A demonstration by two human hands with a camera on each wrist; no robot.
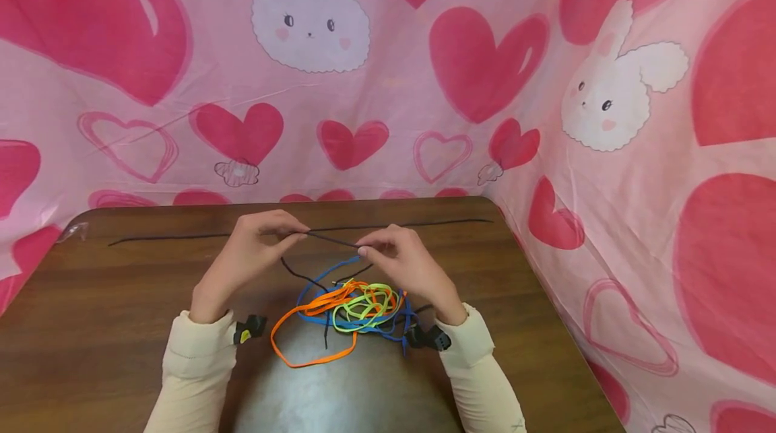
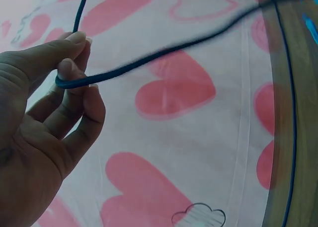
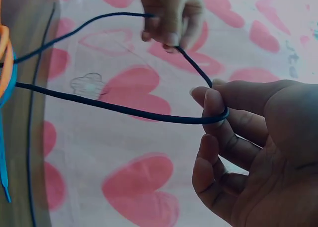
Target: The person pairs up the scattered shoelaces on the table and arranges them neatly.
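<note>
My left hand [image 1: 257,248] and right hand [image 1: 403,261] are raised over the table, each pinching the same dark shoelace [image 1: 332,240] between thumb and fingers. A short stretch of that lace runs between the two hands. In the right wrist view, the lace [image 3: 119,109] bends round my right fingers and runs back toward the pile. The left wrist view shows the lace [image 2: 159,54] looped over my left fingers in the same way. Below the hands lies a tangled pile of laces: orange [image 1: 315,360], yellow-green [image 1: 364,312] and blue [image 1: 308,318], with dark strands among them.
Another dark lace [image 1: 176,238] lies stretched out straight along the far side of the brown table [image 1: 91,325]. A small clear plastic piece [image 1: 73,232] is at the far left corner. A pink cloth [image 1: 394,83] with hearts and rabbits hangs behind and to the right.
</note>
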